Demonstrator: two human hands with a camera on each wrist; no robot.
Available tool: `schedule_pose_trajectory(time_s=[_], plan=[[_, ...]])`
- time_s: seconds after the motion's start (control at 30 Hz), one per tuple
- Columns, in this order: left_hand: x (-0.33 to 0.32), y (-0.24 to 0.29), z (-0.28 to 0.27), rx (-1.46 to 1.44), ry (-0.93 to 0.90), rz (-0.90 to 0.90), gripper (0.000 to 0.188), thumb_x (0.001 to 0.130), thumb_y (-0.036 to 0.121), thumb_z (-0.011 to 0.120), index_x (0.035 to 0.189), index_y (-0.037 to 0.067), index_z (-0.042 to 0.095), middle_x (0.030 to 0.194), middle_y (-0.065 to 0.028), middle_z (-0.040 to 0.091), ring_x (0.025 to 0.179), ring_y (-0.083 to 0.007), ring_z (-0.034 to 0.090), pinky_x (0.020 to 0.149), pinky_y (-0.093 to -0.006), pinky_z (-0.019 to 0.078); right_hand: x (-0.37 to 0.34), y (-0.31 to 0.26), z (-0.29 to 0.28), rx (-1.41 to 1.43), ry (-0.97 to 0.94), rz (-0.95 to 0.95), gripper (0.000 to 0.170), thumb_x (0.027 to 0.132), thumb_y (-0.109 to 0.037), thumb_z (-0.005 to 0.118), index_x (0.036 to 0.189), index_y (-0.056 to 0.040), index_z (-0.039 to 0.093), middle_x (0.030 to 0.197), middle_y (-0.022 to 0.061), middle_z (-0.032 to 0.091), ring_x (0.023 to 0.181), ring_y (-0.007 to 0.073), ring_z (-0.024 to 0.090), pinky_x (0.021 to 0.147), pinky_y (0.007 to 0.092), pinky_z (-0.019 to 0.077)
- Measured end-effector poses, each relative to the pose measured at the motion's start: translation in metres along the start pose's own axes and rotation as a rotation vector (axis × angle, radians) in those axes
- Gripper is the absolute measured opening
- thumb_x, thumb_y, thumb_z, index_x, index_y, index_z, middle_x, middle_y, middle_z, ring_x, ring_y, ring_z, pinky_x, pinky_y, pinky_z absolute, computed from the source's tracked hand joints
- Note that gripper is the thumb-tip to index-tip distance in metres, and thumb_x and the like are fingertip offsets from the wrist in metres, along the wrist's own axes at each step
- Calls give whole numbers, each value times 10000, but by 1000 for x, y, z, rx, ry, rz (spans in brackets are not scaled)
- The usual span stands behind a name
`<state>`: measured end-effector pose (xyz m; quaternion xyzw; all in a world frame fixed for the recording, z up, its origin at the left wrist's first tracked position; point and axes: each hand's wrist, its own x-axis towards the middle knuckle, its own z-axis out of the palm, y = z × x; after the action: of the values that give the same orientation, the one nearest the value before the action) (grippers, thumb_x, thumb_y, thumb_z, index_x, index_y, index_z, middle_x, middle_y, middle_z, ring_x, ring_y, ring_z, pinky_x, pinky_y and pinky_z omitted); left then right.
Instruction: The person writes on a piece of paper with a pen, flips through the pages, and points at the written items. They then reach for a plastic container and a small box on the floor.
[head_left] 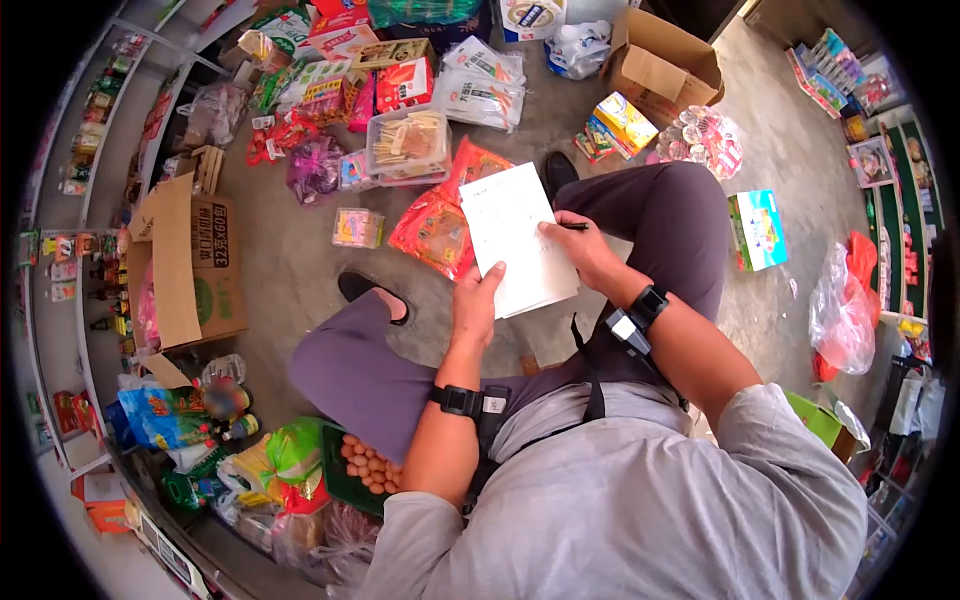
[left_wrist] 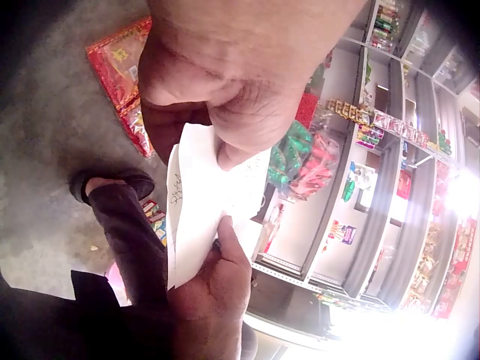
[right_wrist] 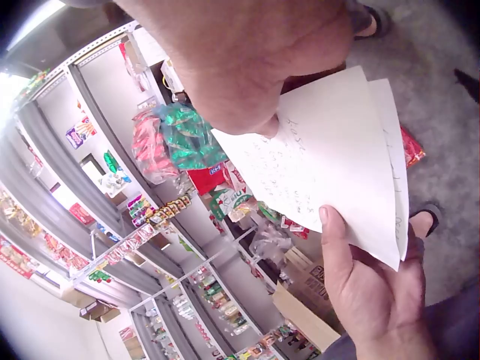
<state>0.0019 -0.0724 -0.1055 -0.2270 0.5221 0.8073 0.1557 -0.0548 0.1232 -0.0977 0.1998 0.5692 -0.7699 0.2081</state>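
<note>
White handwritten sheets (head_left: 515,240), eleven o'clock of grey shirt (head_left: 650,490); left hand (head_left: 476,308) pinching their edge, right hand (head_left: 592,256) holding dark pen (head_left: 575,227); step, seemingly: writing or checking; next stroke calls for steadied paper

The grey floor (head_left: 285,285) bears a tall open carton (head_left: 216,290) at nine o'clock, red packets (head_left: 422,238) at eleven, an open brown box (head_left: 690,92) at one, a plastic bag (head_left: 836,322) at three and a green crate (head_left: 334,470) of eggs (head_left: 370,466) at seven.
</note>
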Motion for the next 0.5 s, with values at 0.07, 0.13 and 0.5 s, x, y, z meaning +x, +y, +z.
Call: schedule_pose_trajectory(time_s=[0.07,0.13,0.5], plan=[[2,-3,-2,27,7,19,285,971,175,661,1160,-38,675,1083,-82,715,937,-130,663,835,-282,518,1,1,1,2,2,-1,113,930,-150,685,924,-39,668,848,16,665,723,110,606,646,274,487],[2,-4,-3,44,13,24,286,969,180,665,1155,-38,677,1074,-81,717,927,-129,664,827,-281,520,2,2,0,-6,-1,-3,116,931,-148,685,941,-33,676,856,23,674,734,116,617,658,282,496],[3,-5,-5,40,-6,-30,263,986,175,649,1176,-6,668,1095,-70,715,939,-127,670,835,-275,524,0,-2,2,-3,6,-8,123,946,-142,670,949,-19,677,852,38,685,715,117,629,638,277,506]])
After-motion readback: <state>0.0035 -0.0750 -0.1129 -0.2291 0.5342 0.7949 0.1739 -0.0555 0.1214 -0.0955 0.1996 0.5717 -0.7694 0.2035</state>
